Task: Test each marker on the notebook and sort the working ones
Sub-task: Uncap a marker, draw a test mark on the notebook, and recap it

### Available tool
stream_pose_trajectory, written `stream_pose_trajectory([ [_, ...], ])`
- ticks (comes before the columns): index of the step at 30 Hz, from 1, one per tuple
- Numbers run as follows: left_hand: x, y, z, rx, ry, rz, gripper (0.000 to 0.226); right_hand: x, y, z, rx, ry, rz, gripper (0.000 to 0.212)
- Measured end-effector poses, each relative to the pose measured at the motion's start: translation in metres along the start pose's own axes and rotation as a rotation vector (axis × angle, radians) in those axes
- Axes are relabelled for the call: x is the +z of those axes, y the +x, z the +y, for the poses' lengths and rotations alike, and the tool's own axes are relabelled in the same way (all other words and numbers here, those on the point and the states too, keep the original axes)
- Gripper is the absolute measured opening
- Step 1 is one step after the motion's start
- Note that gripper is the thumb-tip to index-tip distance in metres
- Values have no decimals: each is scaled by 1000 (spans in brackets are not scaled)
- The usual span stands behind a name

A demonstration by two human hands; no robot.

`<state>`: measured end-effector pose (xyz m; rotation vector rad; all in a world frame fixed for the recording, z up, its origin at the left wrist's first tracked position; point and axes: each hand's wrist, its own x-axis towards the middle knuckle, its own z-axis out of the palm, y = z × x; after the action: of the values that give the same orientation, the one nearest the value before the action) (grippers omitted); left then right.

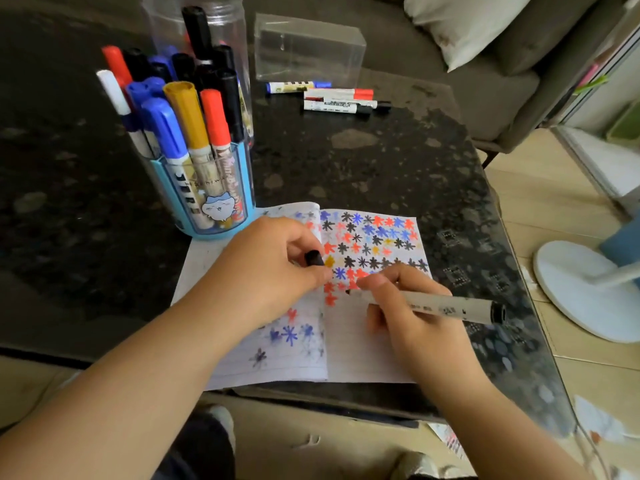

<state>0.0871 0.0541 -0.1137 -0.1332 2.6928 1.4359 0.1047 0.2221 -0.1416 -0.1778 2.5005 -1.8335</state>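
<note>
1. Markers in play: your right hand (403, 306) grips an uncapped marker (446, 308) in a writing hold, its tip down on the right page of the open notebook (363, 355), just below the rows of red, blue, black and yellow stars; that bare patch looks like the natural spot for the next test mark
2. Your left hand (273, 268) pinches the black cap (314, 258) between curled fingers and thumb while it lies over the notebook's fold, likely to keep the pages flat and the cap ready for closing
3. You have a blue-rimmed clear holder (207, 188) just beyond the notebook's left page, packed with upright capped markers in blue, red, black, white and yellow; judging by the task, this is probably the untested stock, though you cannot tell for sure
4. Farther back lie four loose markers (332, 97) side by side on the dark table (381, 161), just in front of a clear plastic box (308, 46); they may be a sorted pile
5. You still need a visible stroke from this marker before you can sort it; whether the tip leaves ink cannot be told yet
</note>
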Motion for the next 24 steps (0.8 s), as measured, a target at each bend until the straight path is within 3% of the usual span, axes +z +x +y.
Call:
stream_pose_trajectory([
  [9, 2, 3, -5, 2, 43, -32, 20, 10, 3, 15, -151, -140, 81, 28],
  [24, 3, 2, -2, -21, 53, -37, 16, 11, 5, 18, -163, -224, 96, 32],
])
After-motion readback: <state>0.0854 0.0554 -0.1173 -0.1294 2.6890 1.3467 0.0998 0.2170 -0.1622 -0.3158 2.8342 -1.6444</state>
